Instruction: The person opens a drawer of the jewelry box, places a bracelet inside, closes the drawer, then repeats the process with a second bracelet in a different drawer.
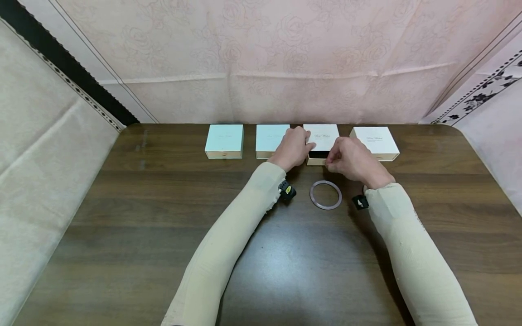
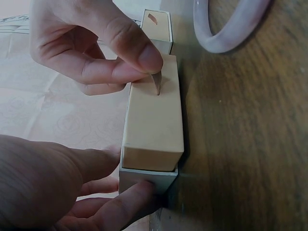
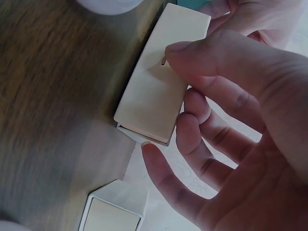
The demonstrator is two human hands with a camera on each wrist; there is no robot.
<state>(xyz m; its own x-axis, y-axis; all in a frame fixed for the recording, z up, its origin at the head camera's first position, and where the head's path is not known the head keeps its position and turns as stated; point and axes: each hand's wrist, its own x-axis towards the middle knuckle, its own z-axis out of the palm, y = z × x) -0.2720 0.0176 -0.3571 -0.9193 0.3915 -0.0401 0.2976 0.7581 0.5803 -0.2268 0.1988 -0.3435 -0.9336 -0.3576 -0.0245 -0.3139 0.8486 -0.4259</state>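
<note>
Third from the left in the head view is a white drawer box (image 1: 322, 136) with small lettering on its lid. Its cream drawer (image 2: 154, 118) sticks partway out of the sleeve towards the person. My left hand (image 1: 291, 147) grips the sleeve at its left end, thumb and fingers on opposite sides. With thumb and forefinger, my right hand (image 1: 352, 158) pinches the small ribbon pull tab (image 2: 157, 84) on the drawer front; its other fingers curl near the box's right end. The drawer's inside is hidden. A pale lilac bangle (image 1: 312, 194) lies on the table in front of the box.
Two pale mint boxes, one far left (image 1: 224, 138) and one beside my left hand (image 1: 269, 138), stand along the back edge of the brown wooden table (image 1: 142, 235). Another white box (image 1: 376, 140) stands to the right. Pink floral cloth (image 1: 261, 54) hangs behind.
</note>
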